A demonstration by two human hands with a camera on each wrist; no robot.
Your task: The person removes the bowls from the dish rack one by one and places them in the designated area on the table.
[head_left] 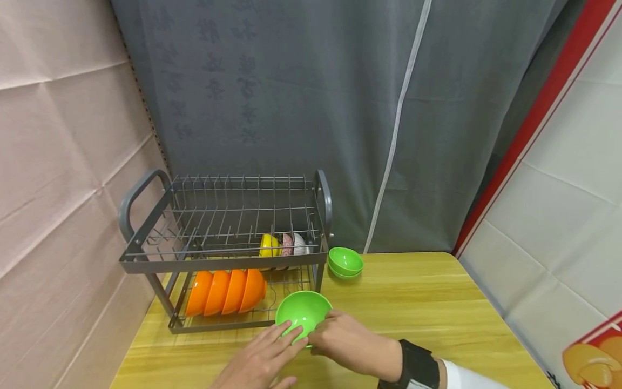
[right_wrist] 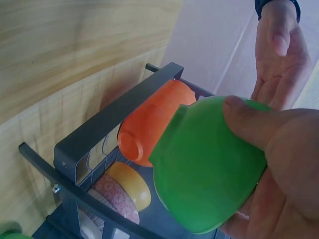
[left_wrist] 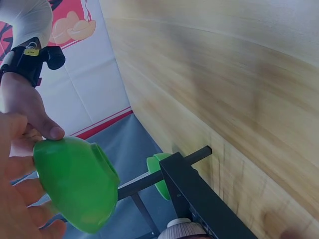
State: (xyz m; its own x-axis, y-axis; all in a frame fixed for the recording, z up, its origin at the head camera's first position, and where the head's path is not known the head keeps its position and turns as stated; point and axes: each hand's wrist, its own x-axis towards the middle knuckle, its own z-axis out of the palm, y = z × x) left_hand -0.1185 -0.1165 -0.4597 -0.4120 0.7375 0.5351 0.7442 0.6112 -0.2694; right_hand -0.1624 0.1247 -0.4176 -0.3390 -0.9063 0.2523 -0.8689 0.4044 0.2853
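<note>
My right hand (head_left: 347, 340) pinches the rim of a green bowl (head_left: 303, 310), tilted in front of the rack's lower tier. In the right wrist view its thumb lies along the outside of the bowl (right_wrist: 204, 164). My left hand (head_left: 264, 356) is at the bowl's near side with fingers extended and spread. The left wrist view shows those fingers beside the bowl (left_wrist: 75, 181); whether they touch it I cannot tell. Several orange bowls (head_left: 225, 292) stand on edge in a row on the lower tier. Further back are a yellow bowl (head_left: 269, 246), a pink patterned bowl (head_left: 287, 244) and a white bowl (head_left: 299, 246).
The grey two-tier dish rack (head_left: 223, 265) stands on the left of the wooden table (head_left: 413, 308). Stacked green bowls (head_left: 345, 262) sit just right of it. A grey curtain (head_left: 291, 108) hangs behind, with pale fabric walls (head_left: 63, 162) at the sides.
</note>
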